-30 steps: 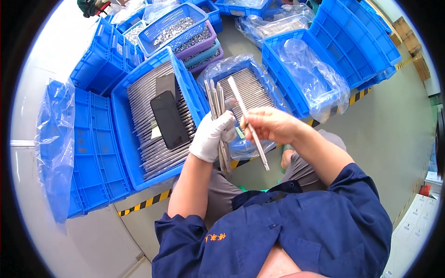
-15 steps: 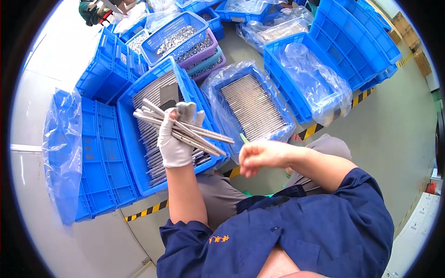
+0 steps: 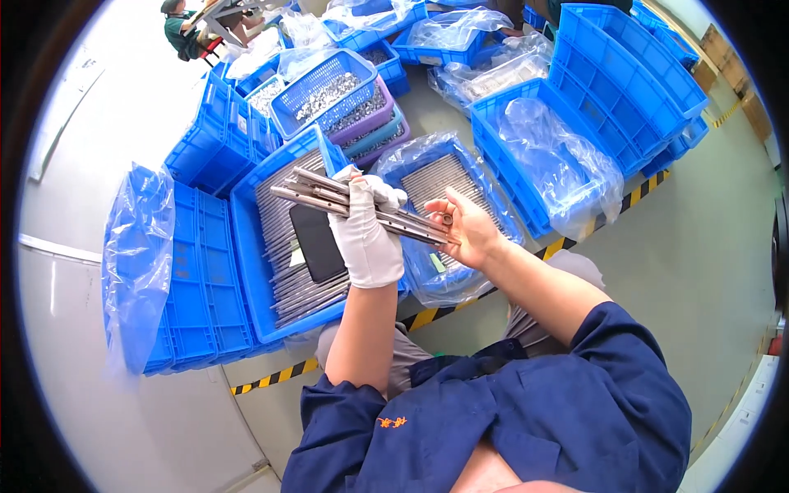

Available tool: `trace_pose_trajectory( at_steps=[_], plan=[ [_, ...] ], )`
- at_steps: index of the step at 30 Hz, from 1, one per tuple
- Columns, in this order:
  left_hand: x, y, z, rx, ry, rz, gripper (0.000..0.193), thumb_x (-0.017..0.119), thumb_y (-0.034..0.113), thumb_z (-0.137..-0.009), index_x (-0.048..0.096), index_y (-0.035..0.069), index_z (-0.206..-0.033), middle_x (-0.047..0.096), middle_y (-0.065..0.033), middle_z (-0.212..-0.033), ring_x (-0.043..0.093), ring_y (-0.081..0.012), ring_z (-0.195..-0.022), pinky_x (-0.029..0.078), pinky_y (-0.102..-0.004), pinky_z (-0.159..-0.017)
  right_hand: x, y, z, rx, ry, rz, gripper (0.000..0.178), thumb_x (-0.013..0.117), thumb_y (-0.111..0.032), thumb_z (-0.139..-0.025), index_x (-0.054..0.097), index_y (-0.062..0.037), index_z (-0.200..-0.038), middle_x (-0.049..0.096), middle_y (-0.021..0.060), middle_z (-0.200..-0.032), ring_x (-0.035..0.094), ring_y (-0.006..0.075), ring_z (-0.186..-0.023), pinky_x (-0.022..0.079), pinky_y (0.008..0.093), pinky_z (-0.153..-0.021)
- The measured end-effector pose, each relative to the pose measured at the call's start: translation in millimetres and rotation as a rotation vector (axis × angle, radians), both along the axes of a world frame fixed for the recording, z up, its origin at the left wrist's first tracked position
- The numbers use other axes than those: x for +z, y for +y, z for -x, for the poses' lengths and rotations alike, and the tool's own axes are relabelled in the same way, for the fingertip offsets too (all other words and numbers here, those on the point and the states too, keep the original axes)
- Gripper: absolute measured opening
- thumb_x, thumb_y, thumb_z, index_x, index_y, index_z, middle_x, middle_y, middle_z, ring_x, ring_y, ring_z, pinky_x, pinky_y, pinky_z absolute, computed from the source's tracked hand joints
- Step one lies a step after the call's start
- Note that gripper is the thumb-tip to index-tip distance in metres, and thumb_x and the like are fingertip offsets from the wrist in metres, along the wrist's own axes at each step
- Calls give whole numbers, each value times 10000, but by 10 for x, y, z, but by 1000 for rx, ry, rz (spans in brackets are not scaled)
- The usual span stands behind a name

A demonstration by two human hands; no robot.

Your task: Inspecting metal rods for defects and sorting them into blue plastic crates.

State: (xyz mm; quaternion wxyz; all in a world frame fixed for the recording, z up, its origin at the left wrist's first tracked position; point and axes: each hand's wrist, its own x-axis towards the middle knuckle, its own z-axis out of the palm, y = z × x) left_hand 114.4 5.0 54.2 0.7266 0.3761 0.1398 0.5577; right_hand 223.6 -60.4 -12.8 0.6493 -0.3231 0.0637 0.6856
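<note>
My left hand point(image 3: 367, 234), in a white glove, is closed round a bundle of thin metal rods point(image 3: 316, 191). The rods slant down to the right, held over the gap between two blue crates. At their right ends is my bare right hand point(image 3: 470, 232), palm facing the bundle, fingers apart and half curled, the rod tips against it. A small dark ring shape shows by its fingers; I cannot tell what it is. Below my left hand, a black flat phone-like slab point(image 3: 318, 242) lies on rows of rods point(image 3: 288, 283) in the left blue crate point(image 3: 246, 275).
A plastic-lined crate point(image 3: 501, 205) beyond my right hand holds more rods. Baskets of small metal parts point(image 3: 329, 94) are stacked behind. Blue crates point(image 3: 612, 107) stand at the right, others point(image 3: 189, 279) at the left. Striped tape point(image 3: 448, 310) marks the floor. A person point(image 3: 182, 33) sits far left.
My left hand has moved right with the rods and turned. My right hand has opened from a curled pose and come up to the rod ends. The black slab is more exposed.
</note>
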Motion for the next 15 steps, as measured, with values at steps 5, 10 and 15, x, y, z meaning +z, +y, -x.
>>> trace_pose_trajectory(
  at_steps=[5,10,15],
  plan=[
    [44,-162,-290,-23,38,-6,194,561,126,-877,458,68,-1031,490,-18,-690,481,-116,-602,459,-306,-618,142,-81,-66,-70,114,-97,406,352,-455,-923,544,-98,-916,480,-2,-722,518,162,-688,462,389,-716],
    [-228,-440,-633,-13,67,39,207,569,6,-841,469,55,-1016,555,-48,-777,568,-129,-670,487,-250,-598,-66,-6,-205,-221,209,-202,369,351,-407,-929,528,-99,-831,526,31,-708,528,168,-646,475,337,-699],
    [-563,-525,-912,201,549,-119,311,657,97,-764,477,43,-1012,562,-66,-863,557,-137,-761,477,-276,-682,-276,89,-491,-370,158,-46,341,382,-329,-901,577,-58,-834,615,133,-821,583,267,-745,465,408,-778]
  ],
)
